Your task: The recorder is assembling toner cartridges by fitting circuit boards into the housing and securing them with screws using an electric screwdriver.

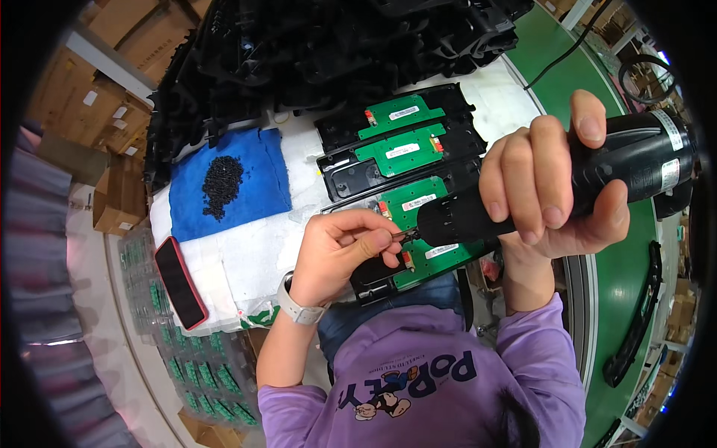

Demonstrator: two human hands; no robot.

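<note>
The right hand [549, 179] was wrapped around a black power screwdriver [638, 160], its nose pointing left above the two nearer green circuit boards [411, 278]. The left hand [347, 250], a pale-strapped wristwatch [300, 308] on its wrist, pinched a slim bit [405, 236] between thumb and forefinger at the tip of that nose. Whether the bit touched a board could not be told.

Four boards in all sat in black plastic housings [340, 185], lined up from near to far on the white-covered counter [246, 257]. Each board bore a white label, and small red connectors showed at the board edges.

Left of the housings, a blue cloth [263, 179] lay spread with a pile of tiny black pieces [222, 185] on it, too small to make out singly. A red-edged phone [180, 284] lay nearer, at the counter's left edge. A large heap of black plastic parts [336, 60] filled the far side. To the right, a long black strip [635, 321] rested on a green surface [609, 224]. Cardboard boxes [86, 97] stood at far left.
</note>
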